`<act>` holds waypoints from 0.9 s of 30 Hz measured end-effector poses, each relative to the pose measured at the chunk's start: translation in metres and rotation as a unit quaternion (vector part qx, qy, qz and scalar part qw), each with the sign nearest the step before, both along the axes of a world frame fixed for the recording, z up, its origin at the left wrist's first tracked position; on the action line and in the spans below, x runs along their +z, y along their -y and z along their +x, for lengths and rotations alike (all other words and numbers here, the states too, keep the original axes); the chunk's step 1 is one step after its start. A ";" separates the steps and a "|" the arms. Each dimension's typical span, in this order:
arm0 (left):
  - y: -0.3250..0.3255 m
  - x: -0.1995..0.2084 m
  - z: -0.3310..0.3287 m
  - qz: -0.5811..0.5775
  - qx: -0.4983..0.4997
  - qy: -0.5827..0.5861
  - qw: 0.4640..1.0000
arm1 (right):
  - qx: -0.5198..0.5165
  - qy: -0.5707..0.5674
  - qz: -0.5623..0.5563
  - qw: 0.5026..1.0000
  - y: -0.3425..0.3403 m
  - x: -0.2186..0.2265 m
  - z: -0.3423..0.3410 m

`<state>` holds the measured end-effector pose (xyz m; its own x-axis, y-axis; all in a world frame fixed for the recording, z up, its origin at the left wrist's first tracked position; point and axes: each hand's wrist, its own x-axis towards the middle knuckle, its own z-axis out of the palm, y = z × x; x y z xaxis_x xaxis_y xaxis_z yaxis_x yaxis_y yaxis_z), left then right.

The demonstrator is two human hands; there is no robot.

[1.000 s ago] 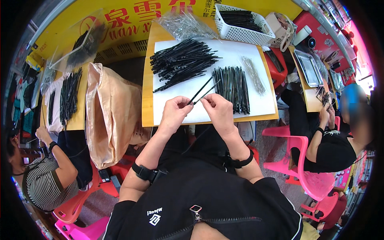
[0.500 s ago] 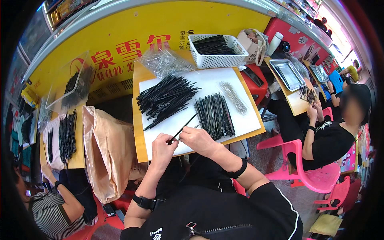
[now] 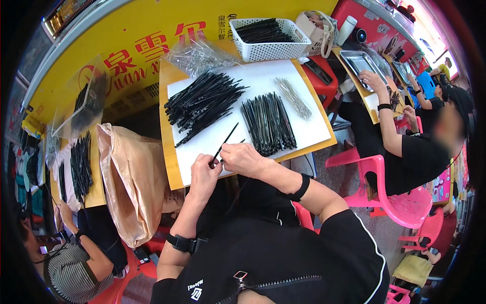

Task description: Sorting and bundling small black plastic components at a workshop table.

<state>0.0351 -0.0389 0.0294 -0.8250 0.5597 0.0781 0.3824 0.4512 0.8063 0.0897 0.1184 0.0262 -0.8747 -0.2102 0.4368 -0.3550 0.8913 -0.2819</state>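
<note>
My left hand (image 3: 203, 173) is closed around the lower end of a thin black stick (image 3: 230, 136), which slants up and to the right over the table's near edge. Close against it, my right hand (image 3: 244, 160) is pinched, its fingertips meeting the left ones. A short dark tip shows just above the right knuckles; what the right fingers hold is mostly hidden. Beyond my hands lie a loose heap of black sticks (image 3: 202, 104) and, to its right, a neater row of black sticks (image 3: 268, 124). Thin silvery pieces (image 3: 293, 99) lie farther right. White paper (image 3: 195, 154) is under them all.
A white basket (image 3: 271, 50) of black sticks stands at the table's far edge beside a clear bag (image 3: 200, 58) of thin pieces. A tan sack (image 3: 131, 187) stands left of the table. Co-workers sit on both sides; a pink chair (image 3: 390, 197) is at right.
My hands stay together at the same stick, with small finger shifts. The whole view has shifted slightly. The co-worker at right has reached one hand toward a metal tray.
</note>
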 end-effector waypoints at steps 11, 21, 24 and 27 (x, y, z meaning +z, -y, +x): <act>-0.007 -0.004 -0.021 0.150 0.063 0.202 0.966 | -0.186 0.161 -0.532 0.810 0.005 0.025 0.010; 0.000 0.017 -0.012 0.301 0.018 0.477 0.826 | -0.153 0.139 -0.709 0.674 -0.008 0.019 -0.002; 0.005 0.020 -0.017 0.337 0.028 0.515 0.788 | -0.142 0.111 -0.711 0.680 -0.004 0.028 0.000; 0.004 0.025 -0.017 0.343 0.030 0.514 0.785 | -0.125 0.070 -0.686 0.713 0.002 0.042 0.004</act>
<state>0.0186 -0.0432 0.0547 -0.6733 0.6340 -0.3804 -0.6354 -0.2331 0.7361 0.0936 0.1159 0.0684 -0.8655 0.5007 -0.0142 -0.1160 -0.2279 -0.9667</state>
